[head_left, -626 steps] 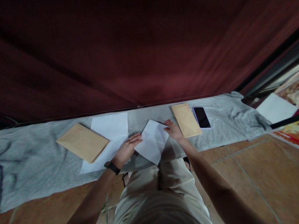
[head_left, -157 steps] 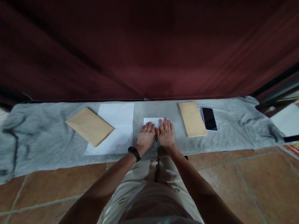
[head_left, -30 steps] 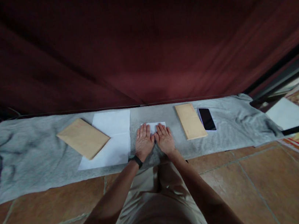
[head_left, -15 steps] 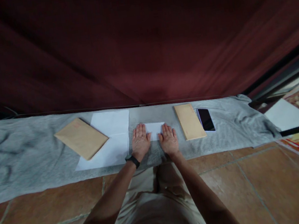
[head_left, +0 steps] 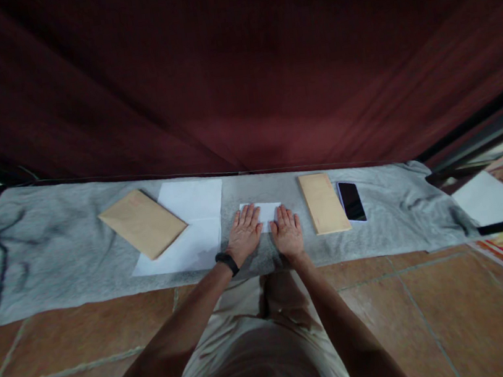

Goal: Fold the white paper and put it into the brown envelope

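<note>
Touching small white paper [head_left: 268,212] on grey cloth [head_left: 73,251] with left grip [head_left: 245,234] at its eight o'clock and right grip [head_left: 287,231] at four, palm-down and unclenched; flanked towards three by narrow brown envelope [head_left: 323,203], then phone [head_left: 351,201]; towards nine, by wider brown envelope [head_left: 144,223] on white sheet [head_left: 199,236].
</note>
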